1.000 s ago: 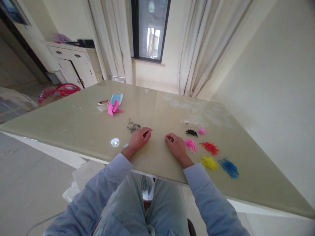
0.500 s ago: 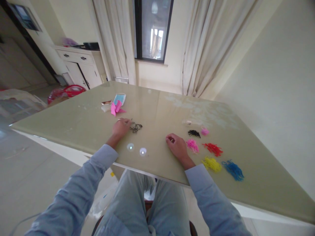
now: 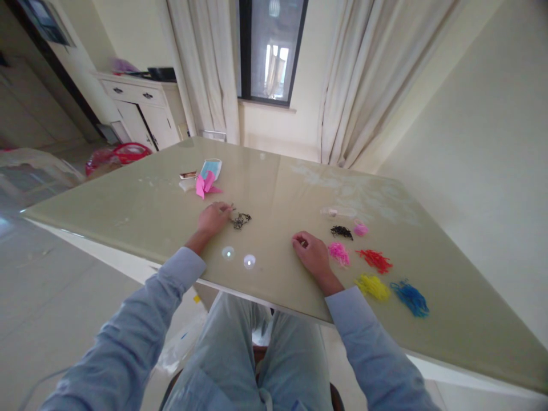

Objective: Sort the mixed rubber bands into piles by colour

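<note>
My left hand (image 3: 214, 219) rests on the table just left of a loose tangle of dark, thin bands (image 3: 242, 221). Its thumb and fingertips are pinched together, with a tiny dark bit at their tips that is too small to name. My right hand (image 3: 314, 253) lies with fingers curled on the table, left of a pile of pink bands (image 3: 339, 254); what its fingers hold, if anything, is hidden. Around it lie piles of black bands (image 3: 341, 232), red bands (image 3: 375, 261), yellow bands (image 3: 373, 286) and blue bands (image 3: 411, 298).
Far left on the table (image 3: 265, 188) are a blue face mask (image 3: 211, 169), folded pink paper (image 3: 206, 185) and a small packet (image 3: 188, 175). A clear plastic piece (image 3: 334, 212) and a small pink bundle (image 3: 361, 228) lie at the right. Walls and curtains stand behind.
The view has shifted slightly, so the table's things appear a little further right. Both hands stay in nearly the same places, fingers still pinched or curled.
</note>
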### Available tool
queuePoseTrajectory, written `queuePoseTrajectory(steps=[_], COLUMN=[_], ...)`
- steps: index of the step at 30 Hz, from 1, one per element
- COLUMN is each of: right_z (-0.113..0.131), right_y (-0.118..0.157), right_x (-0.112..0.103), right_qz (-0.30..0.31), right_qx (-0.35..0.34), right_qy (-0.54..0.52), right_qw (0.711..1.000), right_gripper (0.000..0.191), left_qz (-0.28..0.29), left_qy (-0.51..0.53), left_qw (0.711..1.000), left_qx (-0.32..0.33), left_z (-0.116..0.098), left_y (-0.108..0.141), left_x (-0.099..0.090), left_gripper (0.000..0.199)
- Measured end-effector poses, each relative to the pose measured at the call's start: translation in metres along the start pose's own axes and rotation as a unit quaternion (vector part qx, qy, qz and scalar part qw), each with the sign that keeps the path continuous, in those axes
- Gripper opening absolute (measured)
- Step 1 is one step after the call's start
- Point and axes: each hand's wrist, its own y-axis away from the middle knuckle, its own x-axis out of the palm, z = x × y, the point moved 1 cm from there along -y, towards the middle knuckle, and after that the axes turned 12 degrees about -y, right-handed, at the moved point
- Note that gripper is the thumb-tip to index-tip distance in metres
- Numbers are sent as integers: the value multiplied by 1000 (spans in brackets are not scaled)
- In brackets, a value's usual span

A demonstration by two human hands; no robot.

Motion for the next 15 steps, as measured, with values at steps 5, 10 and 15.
queuePoseTrajectory(steps=[5,10,15], right_z=[0,-1,-2], right_y=[0,0,0], right_x=[0,0,1], right_qz=[-3,-6,-5], right_qx=[2,-6,-6], right_qy=[1,-6,-12], right_qw=[1000,1000,1000], right_gripper=[15,14,15], left_qz=[-16,-13,-9], left_qy=[61,82,86], left_qw=[998,997,996], left_qx=[-17,-12,-12], left_z=[1,1,1], left_y=[3,5,6], left_x=[0,-2,-2], left_gripper=[30,30,29])
